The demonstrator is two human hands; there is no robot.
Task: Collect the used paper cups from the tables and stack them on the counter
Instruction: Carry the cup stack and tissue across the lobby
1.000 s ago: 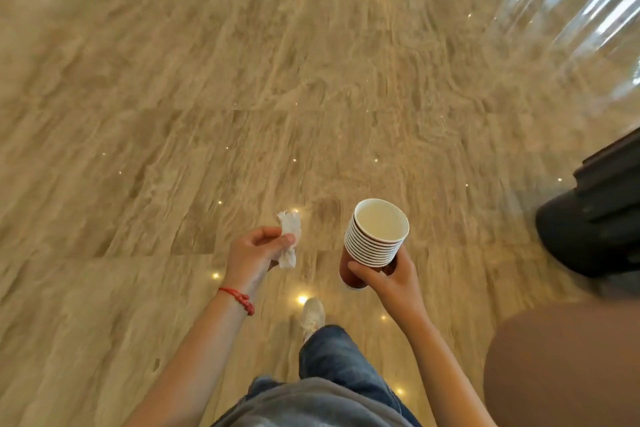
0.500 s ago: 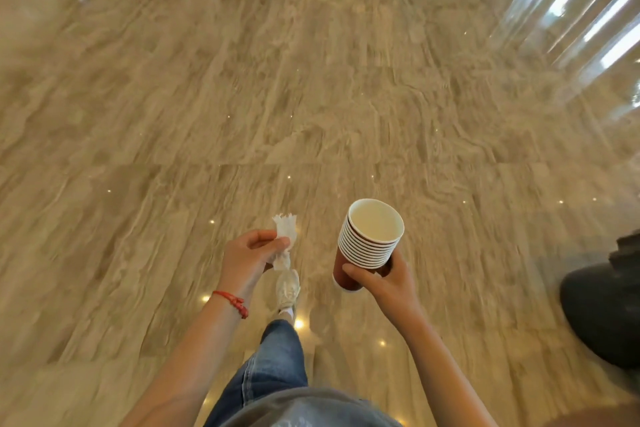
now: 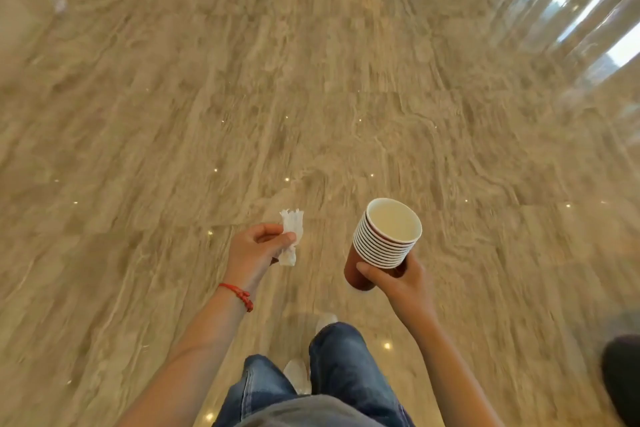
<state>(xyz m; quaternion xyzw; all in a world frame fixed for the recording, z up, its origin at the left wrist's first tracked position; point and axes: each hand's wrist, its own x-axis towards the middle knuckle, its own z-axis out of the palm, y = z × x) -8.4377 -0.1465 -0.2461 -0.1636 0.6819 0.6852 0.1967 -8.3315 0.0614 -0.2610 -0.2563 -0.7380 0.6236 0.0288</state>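
Our left hand [image 3: 256,253] pinches a crumpled tissue [image 3: 290,239]; to its right, our right hand [image 3: 398,276] grasps the nested paper cups [image 3: 382,243] above the marble floor [image 3: 311,97]. We judge this the carrying step; next we need the counter, unseen here.

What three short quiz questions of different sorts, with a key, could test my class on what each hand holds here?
1. True or false: the right hand holds a single cup.
2. What does the left hand pinch? A) tissue B) spoon C) lid
3. Fill in: the cup stack is carried over the ____.

Key: 1 false, it is a nested stack. 2 A, the tissue. 3 floor.
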